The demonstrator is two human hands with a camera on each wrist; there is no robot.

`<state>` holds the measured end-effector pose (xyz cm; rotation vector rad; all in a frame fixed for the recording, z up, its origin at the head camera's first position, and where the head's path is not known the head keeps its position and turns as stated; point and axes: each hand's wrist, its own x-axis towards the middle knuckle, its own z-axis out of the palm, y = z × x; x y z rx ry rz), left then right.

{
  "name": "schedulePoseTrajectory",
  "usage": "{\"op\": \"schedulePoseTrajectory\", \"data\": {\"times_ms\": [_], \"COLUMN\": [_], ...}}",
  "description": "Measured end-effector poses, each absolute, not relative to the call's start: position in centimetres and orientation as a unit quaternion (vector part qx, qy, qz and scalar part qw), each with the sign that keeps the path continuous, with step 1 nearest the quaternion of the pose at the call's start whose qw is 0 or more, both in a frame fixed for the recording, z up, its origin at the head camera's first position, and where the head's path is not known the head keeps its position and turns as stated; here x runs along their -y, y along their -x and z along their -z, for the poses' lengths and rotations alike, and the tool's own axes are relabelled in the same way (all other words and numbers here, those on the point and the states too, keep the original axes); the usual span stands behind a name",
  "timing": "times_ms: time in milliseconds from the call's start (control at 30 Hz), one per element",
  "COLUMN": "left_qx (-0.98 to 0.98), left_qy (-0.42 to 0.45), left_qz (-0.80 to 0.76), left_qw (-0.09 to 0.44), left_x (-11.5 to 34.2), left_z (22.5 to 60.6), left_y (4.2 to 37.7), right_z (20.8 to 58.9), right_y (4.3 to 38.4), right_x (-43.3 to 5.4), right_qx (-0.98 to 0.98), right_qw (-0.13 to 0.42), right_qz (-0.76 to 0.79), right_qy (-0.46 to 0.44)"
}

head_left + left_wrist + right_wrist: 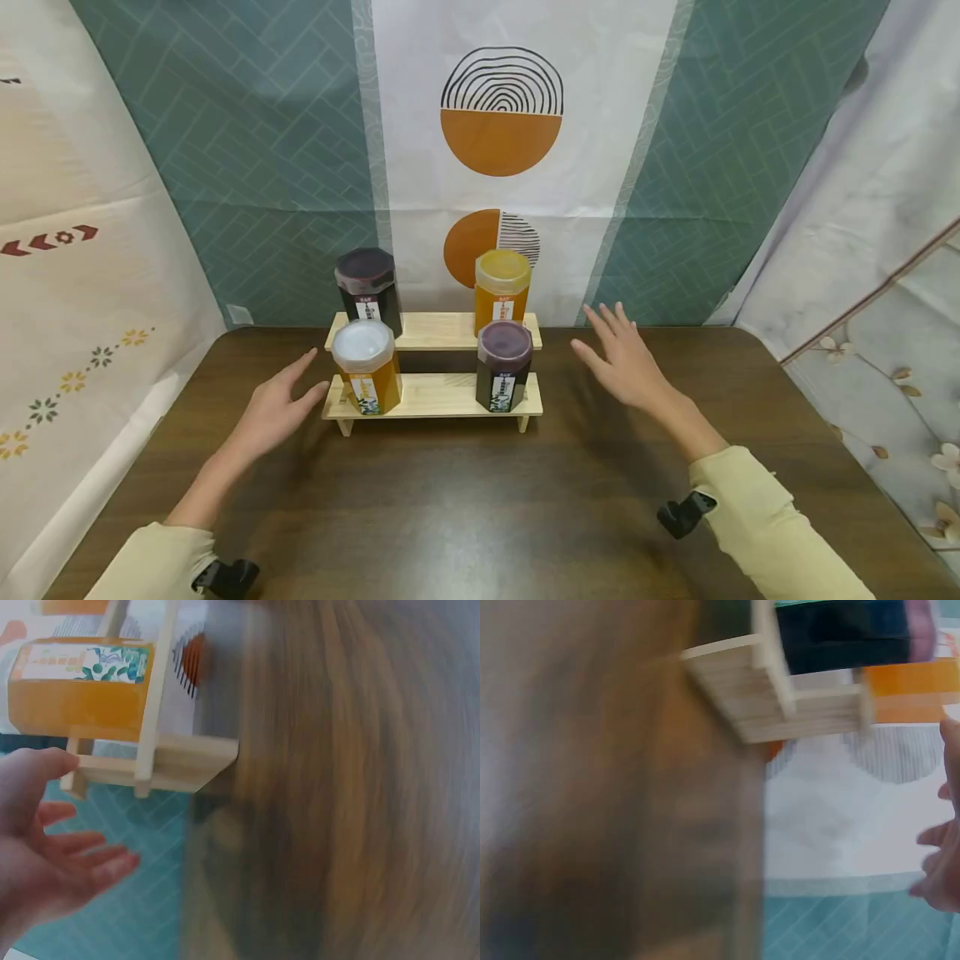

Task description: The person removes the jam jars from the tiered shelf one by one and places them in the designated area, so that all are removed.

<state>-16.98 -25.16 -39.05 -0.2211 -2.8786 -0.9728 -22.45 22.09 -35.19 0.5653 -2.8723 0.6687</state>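
A two-tier wooden stand (438, 396) bears a jar at each end of both tiers. On the lower tier are an amber jar with a white lid (366, 367) at left and a dark jar with a purple lid (504, 367) at right. Behind them stand a dark jar with a dark lid (367, 292) and an orange jar with a yellow lid (501, 292). My left hand (273, 408) hovers just left of the stand, fingers spread and holding nothing. Off the stand's right side, my right hand (622, 358) reaches forward with straight, spread fingers, also holding nothing.
The stand rests near the far edge of a brown wooden table (450, 500). A patterned cloth (525, 192) hangs right behind it. More printed cloths hang along the left side (82, 333) and the right side (877, 333).
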Motion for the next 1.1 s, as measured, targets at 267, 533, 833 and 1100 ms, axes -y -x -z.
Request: {"op": "schedulePoseTrajectory", "data": {"times_ms": [267, 533, 833, 1100], "left_qx": [0.855, 0.753, 0.696, 0.698], "left_qy": [0.006, -0.055, -0.059, -0.050], "left_qz": [0.516, 0.653, 0.715, 0.714], "left_qw": [-0.051, -0.064, -0.038, -0.018], "left_x": [24.5, 23.6, 23.0, 23.6], "left_z": [41.1, 43.0, 44.1, 44.8], "left_y": [17.9, 18.7, 18.7, 18.3], "right_z": [30.9, 29.6, 30.2, 30.3], "right_y": [24.8, 26.9, 27.9, 28.1], "right_x": [-18.4, -14.9, -12.8, -12.0], "right_qx": [0.912, 0.829, 0.787, 0.787], "right_qw": [0.000, -0.038, -0.020, 0.002], "right_qz": [-0.369, -0.531, -0.591, -0.599], "right_qy": [-0.180, -0.170, -0.176, -0.147]}}
